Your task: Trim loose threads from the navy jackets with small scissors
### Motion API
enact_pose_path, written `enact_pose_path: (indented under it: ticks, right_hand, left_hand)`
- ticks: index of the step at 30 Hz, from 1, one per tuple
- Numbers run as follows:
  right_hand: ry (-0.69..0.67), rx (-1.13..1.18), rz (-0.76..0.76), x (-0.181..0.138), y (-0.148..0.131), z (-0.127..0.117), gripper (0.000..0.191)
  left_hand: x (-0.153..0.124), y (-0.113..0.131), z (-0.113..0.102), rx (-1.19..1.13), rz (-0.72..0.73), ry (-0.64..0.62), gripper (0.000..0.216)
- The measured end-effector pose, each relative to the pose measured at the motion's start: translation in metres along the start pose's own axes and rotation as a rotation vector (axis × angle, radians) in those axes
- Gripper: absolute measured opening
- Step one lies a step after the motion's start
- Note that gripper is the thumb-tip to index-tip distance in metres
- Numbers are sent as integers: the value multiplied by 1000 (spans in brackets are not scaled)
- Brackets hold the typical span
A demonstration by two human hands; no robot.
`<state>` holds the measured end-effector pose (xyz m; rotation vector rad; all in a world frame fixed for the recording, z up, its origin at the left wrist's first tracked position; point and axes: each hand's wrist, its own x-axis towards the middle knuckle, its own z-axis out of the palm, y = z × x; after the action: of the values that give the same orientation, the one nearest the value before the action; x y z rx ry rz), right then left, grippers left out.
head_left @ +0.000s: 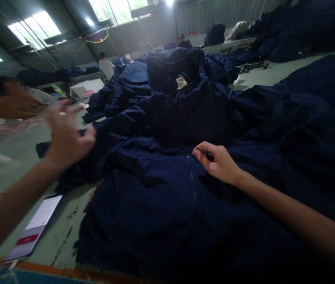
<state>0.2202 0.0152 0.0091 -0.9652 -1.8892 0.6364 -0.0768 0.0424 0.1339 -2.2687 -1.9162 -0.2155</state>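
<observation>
Many navy jackets (167,118) heaped on a long green table (63,232)

A factory hall (143,35) with bright windows surrounds the work, and a co-worker (105,65) is far along the row. The jackets cover most of the table. A pale label (181,83) shows at one collar further back. The front jacket (143,221) lies nearest the hands, with its zip (192,183) running toward the person. A tablet (34,228) lies face up on the table, close to the left forearm.

The left hand (66,136) is raised and blurred, its fingers spread wide, and it seems to touch nothing. The right hand (219,163) rests on the front jacket beside the zip, fingers half closed, pinching a small black tool (207,154).

If this tool slips, its tip could mark or cut the thin cloth. A careless swing of the left arm could knock the tablet.
</observation>
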Motion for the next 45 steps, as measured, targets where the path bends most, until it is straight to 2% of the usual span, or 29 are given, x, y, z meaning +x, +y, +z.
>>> enact_pose_path:
  ticks: [3,6,8,10,13,17,22,27,35,40,42,45]
  right_hand:
    - [-34,-78,4,-1,1,-2,21]
    - [-50,-204,27,-1,6,-6,13]
    - [-68,-296,44,-2,11,-8,14]
    - [-110,-372,48,-2,15,-9,18]
    - [-202,-446,24,-4,21,-7,29]
    - [-273,-531,-18,-6,21,-4,41]
    - [-300,-614,-78,-10,16,-3,40]
    - [-267,-638,-128,-14,18,-1,36]
    - [-196,-674,-128,-12,20,-1,34]
    - [-60,-799,-61,-7,17,-19,34]
    - [68,-866,-6,-4,17,-40,33]
    - [345,-954,112,-2,23,-89,33]
  left_hand:
    - [-9,24,29,-44,240,51,45]
    - [9,54,79,-113,448,-40,46]
    - [26,61,110,-152,463,-61,53]
    - [38,56,134,-191,447,-82,58]
    - [45,42,154,-255,434,-109,60]
    - [47,36,161,-324,438,-119,62]
    - [48,40,162,-366,434,-119,63]
    - [48,40,162,-369,424,-130,64]
    - [49,42,163,-363,424,-136,64]
    - [47,41,162,-374,437,-121,64]
    - [47,40,161,-377,442,-113,63]
    - [47,40,161,-378,451,-101,59]
